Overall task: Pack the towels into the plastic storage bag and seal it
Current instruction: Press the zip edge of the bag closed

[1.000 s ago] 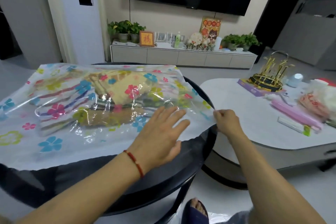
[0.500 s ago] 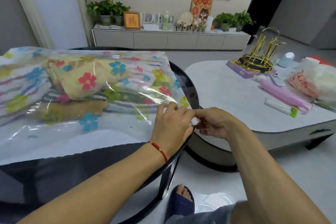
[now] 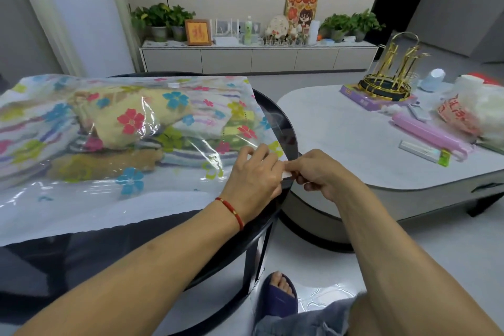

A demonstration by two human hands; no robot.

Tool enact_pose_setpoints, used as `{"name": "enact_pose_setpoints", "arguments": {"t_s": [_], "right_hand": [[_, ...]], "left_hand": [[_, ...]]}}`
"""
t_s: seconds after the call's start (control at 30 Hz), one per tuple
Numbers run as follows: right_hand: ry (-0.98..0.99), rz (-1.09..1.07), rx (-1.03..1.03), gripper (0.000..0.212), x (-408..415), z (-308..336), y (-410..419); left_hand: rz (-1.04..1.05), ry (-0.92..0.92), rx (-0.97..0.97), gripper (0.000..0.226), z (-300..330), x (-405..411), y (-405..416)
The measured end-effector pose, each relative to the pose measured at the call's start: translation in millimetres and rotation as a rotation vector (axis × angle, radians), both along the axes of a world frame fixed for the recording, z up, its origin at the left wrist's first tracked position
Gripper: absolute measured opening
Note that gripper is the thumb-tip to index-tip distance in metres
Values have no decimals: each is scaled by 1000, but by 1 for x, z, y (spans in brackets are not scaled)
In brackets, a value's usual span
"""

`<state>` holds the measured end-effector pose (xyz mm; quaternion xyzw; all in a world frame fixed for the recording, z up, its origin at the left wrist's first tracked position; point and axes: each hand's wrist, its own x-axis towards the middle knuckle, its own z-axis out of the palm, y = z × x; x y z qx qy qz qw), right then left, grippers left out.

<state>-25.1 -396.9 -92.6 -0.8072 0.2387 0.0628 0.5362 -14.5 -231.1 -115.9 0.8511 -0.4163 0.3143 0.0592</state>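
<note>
A second ago our left hand (image 3: 255, 176) lay flat on the bag (image 3: 114, 144) and our right hand (image 3: 317, 174) held the corner by itself. Now both hands have come together at the near right corner of the bag, right at the edge of the round black bench (image 3: 275, 117). We think this means the packing part is done and we are starting the sealing part.

The towels (image 3: 128, 120) are already inside the bag. We can see a yellow one and some stripy ones through the clear plastic with its bright flowers.

The grip of our left hand is curled down on the corner of the bag, fingers bent and pressing or pinching the edge. The grip of our right hand is pressed together, pinching something small and white at that same corner. It may be the slider or the end of the zip strip, but it is too small for us to tell.

The bag lies flat on the bench. Its long side runs from left to right across our view. The plain strip along the near edge, facing us, looks like the open mouth end. The lumpy part with the towels is farther from us.

The white table (image 3: 341, 128) to the right stands apart from the bench.
</note>
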Motion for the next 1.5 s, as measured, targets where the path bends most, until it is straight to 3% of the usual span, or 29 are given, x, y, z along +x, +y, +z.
{"name": "enact_pose_setpoints", "arguments": {"t_s": [0.2,0.3,0.37,0.6,0.83,0.9,0.93,1.0,1.07,1.1,1.17,1.23,1.5], "right_hand": [[1,-11,-27,21,-5,5,3],[25,7,106,21,-13,6,12],[25,40,169,25,-18,6,19],[-31,-25,167,12,-21,7,17],[-190,-66,-211,17,-26,4,18],[-221,-49,-388,9,-26,4,23],[-203,-28,-504,3,-27,6,27],[-148,2,-869,24,-29,6,38],[-309,25,-1205,38,-32,4,66],[-431,111,-1274,42,-34,2,87],[-527,420,-1291,51,-33,-8,128],[-463,615,-1345,56,-24,-22,154],[-791,598,-1250,51,-15,-38,135]], "left_hand": [[74,15,21,11,-5,-1,32],[112,40,-29,9,-5,-2,35],[130,53,-1,21,-3,-1,32],[177,3,94,20,3,-6,45],[195,21,-16,25,-3,-10,134],[183,24,-21,22,-2,-9,157],[179,32,-22,21,-2,-10,165],[162,55,-26,20,1,-12,171],[146,74,-35,18,5,-13,168],[135,76,-46,16,8,-13,167],[96,71,-65,10,10,-12,167],[68,76,-76,9,11,-12,171],[47,101,-5,7,19,-2,232]]}}
